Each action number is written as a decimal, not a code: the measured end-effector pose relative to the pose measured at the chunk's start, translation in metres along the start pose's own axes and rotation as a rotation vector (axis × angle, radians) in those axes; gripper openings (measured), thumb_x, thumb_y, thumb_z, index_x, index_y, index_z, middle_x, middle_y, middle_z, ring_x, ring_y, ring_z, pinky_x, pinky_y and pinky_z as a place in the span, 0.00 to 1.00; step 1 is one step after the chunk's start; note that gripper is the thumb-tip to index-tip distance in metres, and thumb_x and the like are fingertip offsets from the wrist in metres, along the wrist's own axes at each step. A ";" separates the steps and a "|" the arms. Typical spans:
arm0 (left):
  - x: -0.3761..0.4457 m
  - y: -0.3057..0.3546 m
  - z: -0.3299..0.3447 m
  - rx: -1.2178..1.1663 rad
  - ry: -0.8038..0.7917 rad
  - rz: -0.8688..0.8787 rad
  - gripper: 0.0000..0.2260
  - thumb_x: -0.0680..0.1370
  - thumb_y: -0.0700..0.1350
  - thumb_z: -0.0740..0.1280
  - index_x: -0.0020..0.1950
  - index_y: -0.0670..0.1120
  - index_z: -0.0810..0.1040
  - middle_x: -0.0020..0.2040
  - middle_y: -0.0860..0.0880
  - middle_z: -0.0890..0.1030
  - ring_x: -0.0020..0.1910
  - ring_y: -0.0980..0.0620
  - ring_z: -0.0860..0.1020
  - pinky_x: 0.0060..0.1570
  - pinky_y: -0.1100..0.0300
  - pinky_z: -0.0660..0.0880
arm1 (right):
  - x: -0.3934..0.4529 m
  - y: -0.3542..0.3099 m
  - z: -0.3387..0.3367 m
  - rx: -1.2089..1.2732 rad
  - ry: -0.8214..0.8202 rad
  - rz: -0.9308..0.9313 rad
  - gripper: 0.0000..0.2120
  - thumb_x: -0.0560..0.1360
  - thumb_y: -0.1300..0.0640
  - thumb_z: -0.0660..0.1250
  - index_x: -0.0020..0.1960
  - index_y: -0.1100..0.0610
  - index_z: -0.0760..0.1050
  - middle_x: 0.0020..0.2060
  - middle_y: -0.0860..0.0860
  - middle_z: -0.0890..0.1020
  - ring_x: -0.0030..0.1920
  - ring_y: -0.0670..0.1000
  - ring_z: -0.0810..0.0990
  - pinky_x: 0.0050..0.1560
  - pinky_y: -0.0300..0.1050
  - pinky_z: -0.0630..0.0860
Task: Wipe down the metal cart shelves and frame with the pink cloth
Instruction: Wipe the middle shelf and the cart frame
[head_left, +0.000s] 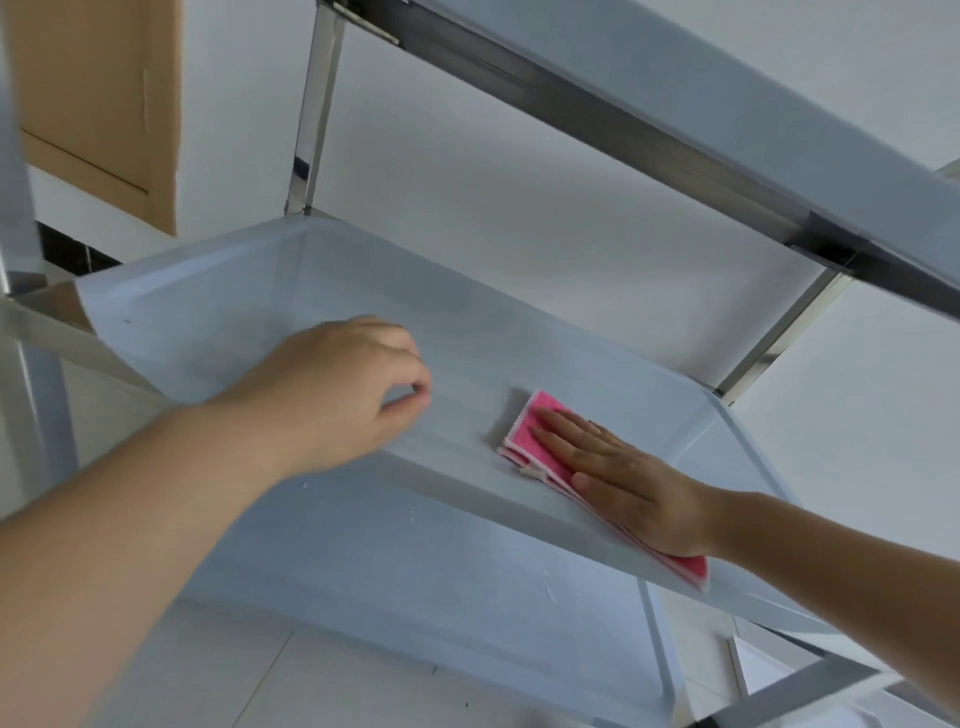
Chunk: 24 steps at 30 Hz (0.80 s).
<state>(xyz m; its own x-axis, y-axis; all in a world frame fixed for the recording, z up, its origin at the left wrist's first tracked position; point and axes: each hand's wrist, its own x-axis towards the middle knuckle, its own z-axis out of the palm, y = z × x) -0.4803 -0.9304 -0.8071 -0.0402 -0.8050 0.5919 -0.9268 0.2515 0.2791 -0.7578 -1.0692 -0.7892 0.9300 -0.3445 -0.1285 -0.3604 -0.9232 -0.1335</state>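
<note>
**Pink cloth pressed flat on the middle shelf**

One folded pink cloth with pale edges is laid on the middle shelf, its long side slanting from far-left to near-right. It is pressed by the flat right hand. The left hand is loosely curled, holding nothing. Three shelves are seen.

Left forearm enters from the lower left of the frame, bare, rising toward centre. Left hand sits left of centre, back upward, fingers loosely curled under, holding nothing. Right forearm enters from the right edge, lower right. Right hand lies palm down, fingers straight and together, pointing toward upper left.
</note>
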 end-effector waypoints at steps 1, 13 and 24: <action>-0.003 -0.008 -0.003 -0.011 0.012 -0.040 0.06 0.75 0.49 0.64 0.44 0.51 0.81 0.45 0.55 0.79 0.47 0.51 0.75 0.44 0.54 0.75 | -0.002 0.000 0.003 0.008 0.025 -0.041 0.23 0.81 0.55 0.49 0.74 0.52 0.48 0.76 0.48 0.48 0.76 0.44 0.43 0.76 0.47 0.42; -0.023 -0.041 -0.005 -0.031 -0.090 -0.155 0.16 0.74 0.54 0.54 0.43 0.50 0.80 0.47 0.57 0.78 0.47 0.59 0.74 0.45 0.54 0.76 | 0.060 0.003 0.001 -0.002 0.067 -0.256 0.22 0.82 0.54 0.51 0.75 0.53 0.54 0.76 0.49 0.55 0.76 0.49 0.51 0.76 0.52 0.50; -0.022 -0.044 -0.006 -0.043 -0.151 -0.130 0.15 0.76 0.54 0.55 0.48 0.51 0.80 0.51 0.61 0.76 0.51 0.65 0.69 0.50 0.60 0.73 | 0.135 0.100 -0.021 0.101 0.122 0.336 0.21 0.82 0.54 0.49 0.75 0.51 0.53 0.76 0.49 0.53 0.75 0.45 0.49 0.71 0.36 0.40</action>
<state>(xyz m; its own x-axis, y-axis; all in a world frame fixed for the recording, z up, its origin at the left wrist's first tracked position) -0.4361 -0.9206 -0.8283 0.0204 -0.9029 0.4294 -0.9113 0.1599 0.3795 -0.6672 -1.2119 -0.7996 0.7582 -0.6488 -0.0647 -0.6467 -0.7357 -0.2013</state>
